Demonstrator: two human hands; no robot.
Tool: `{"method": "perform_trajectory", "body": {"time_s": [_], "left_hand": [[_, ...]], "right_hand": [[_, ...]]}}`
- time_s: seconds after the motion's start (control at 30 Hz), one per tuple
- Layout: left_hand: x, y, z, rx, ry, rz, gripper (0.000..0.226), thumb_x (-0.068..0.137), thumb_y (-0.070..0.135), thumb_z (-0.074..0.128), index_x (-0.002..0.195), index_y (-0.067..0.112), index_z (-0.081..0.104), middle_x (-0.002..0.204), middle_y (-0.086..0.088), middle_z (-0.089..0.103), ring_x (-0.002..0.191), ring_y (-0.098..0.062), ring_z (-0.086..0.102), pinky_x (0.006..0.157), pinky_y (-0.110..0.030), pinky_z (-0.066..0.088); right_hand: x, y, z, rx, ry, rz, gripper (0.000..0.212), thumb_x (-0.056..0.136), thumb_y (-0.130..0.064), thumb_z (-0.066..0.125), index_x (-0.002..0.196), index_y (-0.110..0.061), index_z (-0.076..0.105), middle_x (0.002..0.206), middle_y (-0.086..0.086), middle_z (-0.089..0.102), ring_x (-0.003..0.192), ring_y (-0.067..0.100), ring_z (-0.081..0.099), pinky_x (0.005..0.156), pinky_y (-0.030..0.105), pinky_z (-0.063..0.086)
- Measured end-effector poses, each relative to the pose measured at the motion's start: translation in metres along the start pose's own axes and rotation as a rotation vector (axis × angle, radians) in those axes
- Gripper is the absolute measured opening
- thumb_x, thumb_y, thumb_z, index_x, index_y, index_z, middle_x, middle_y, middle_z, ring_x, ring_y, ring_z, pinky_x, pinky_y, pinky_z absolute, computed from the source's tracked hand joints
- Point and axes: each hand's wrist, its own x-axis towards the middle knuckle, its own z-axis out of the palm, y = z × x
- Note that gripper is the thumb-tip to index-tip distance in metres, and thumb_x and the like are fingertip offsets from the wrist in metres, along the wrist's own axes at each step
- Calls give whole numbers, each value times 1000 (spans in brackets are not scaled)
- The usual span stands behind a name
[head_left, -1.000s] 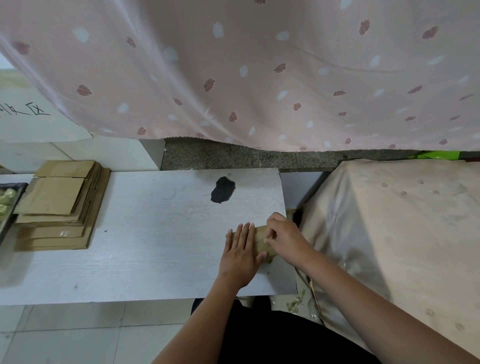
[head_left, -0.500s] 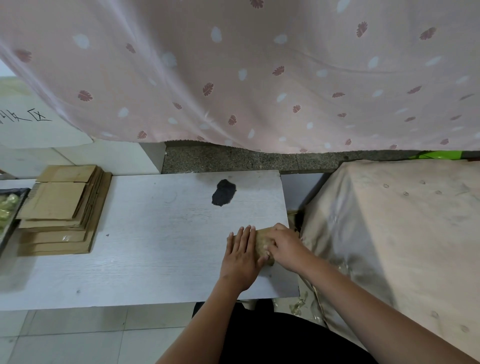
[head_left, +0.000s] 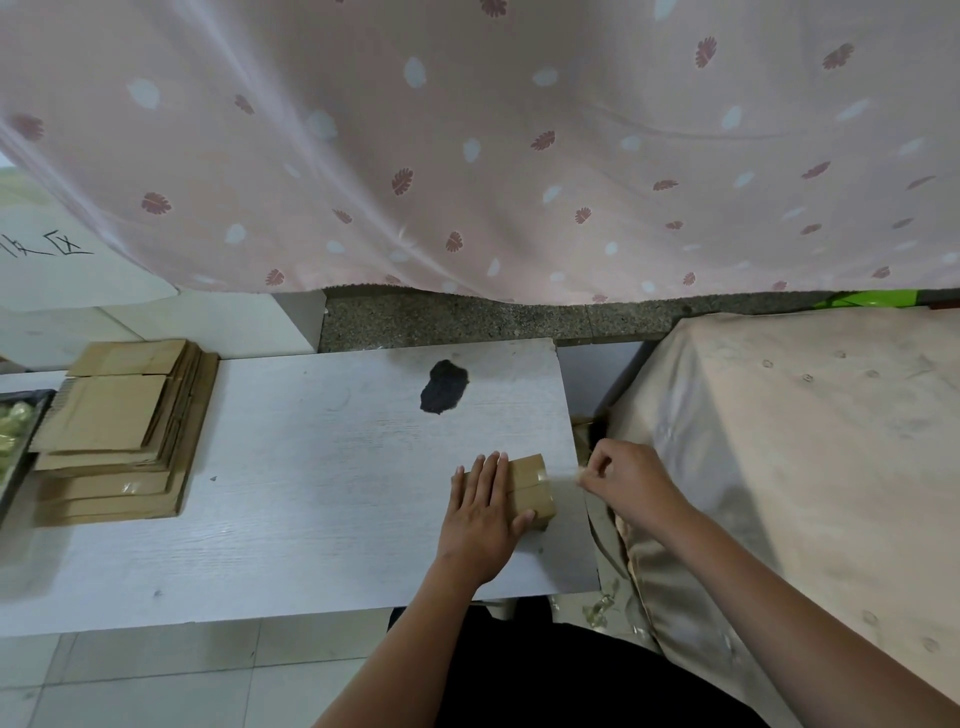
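A small brown cardboard box (head_left: 532, 488) sits on the white table (head_left: 291, 467) near its right edge. My left hand (head_left: 480, 512) lies flat on the box's left part, fingers straight, thumb against its near side. My right hand (head_left: 626, 480) hovers just right of the box, past the table edge. Its fingers are curled and pinch the end of a strip of clear tape (head_left: 563, 475) that runs from the box top to the fingertips.
A stack of flattened cardboard boxes (head_left: 119, 431) lies at the table's left. A dark tray (head_left: 13, 441) with greenish items pokes in at the far left. A black stain (head_left: 442, 385) marks the tabletop. A cloth-covered surface (head_left: 810, 467) stands to the right, and a patterned curtain (head_left: 493, 145) hangs behind.
My right hand has left the box top and drawn away to the right, pulling tape out from the box. The left hand stays pressed on the box.
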Motion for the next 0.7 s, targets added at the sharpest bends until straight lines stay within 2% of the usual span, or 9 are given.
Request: {"method": "perform_trajectory", "body": {"time_s": [0.1, 0.2, 0.27, 0.33, 0.37, 0.43, 0.53, 0.6, 0.7], "left_hand": [[-1, 0, -3, -4, -9, -1, 89, 91, 73, -3, 158, 14, -14, 168, -3, -9, 153, -18, -18, 120, -39, -22], [0, 1, -7, -12, -50, -5, 96, 89, 77, 6, 158, 13, -15, 168, -3, -12, 153, -20, -18, 121, -41, -21], [0, 0, -9, 14, -69, 6, 97, 92, 74, 20, 157, 12, -18, 167, -4, -14, 153, -22, -18, 122, -43, -19], [-3, -1, -10, 54, -65, 20, 95, 98, 66, 32, 155, 11, -21, 167, -6, -13, 153, -24, -17, 122, -44, -18], [-4, -1, -11, 68, -58, 20, 94, 100, 61, 35, 155, 10, -21, 167, -7, -12, 154, -25, -15, 122, -45, -17], [-5, 1, -15, 75, -68, 7, 93, 101, 52, 41, 155, 9, -21, 167, -7, -8, 154, -26, -13, 123, -46, -15], [-4, 5, -21, 22, -64, -35, 94, 99, 42, 51, 157, 10, -14, 166, -6, 2, 154, -26, -7, 124, -46, -12], [-2, 8, -25, 14, -82, -44, 95, 96, 39, 55, 158, 10, -12, 164, -7, 7, 154, -26, -4, 124, -47, -11], [3, 15, -31, 40, -153, -43, 103, 92, 41, 59, 158, 12, -15, 161, -11, 9, 153, -32, -2, 124, -50, -8]], "right_hand": [[0, 2, 1, 34, 59, 25, 15, 84, -17, 76, 78, -16, 62, 78, -3, 64, 71, 13, 59, 65, 27, 48], [0, 9, 7, 47, 222, 118, 12, 87, -8, 72, 78, -11, 64, 77, 0, 65, 78, 23, 65, 70, 33, 51], [-1, 13, 8, 81, 256, 155, 12, 89, -6, 68, 98, -14, 68, 81, 5, 68, 82, 26, 66, 74, 37, 53], [-2, 13, 7, 108, 167, 106, 39, 92, -5, 64, 126, -23, 65, 82, 6, 69, 77, 21, 64, 72, 31, 52], [-2, 13, 5, 105, 120, 78, 38, 93, -6, 62, 127, -24, 66, 85, 4, 71, 76, 18, 64, 70, 26, 49], [-1, 11, 1, 136, 36, 86, 25, 96, -12, 58, 108, -27, 74, 99, -1, 74, 79, 11, 68, 73, 20, 49], [-1, 8, -3, 240, -67, 144, 18, 90, -21, 65, 100, -33, 74, 99, -12, 73, 89, 4, 69, 85, 28, 55], [0, 1, -2, 227, -128, 133, 18, 84, -21, 73, 101, -26, 73, 108, -9, 66, 99, 8, 65, 90, 31, 53], [1, -8, 2, 242, -180, 87, 14, 86, -5, 70, 90, -18, 68, 101, -1, 63, 81, 11, 73, 82, 36, 61]]}}
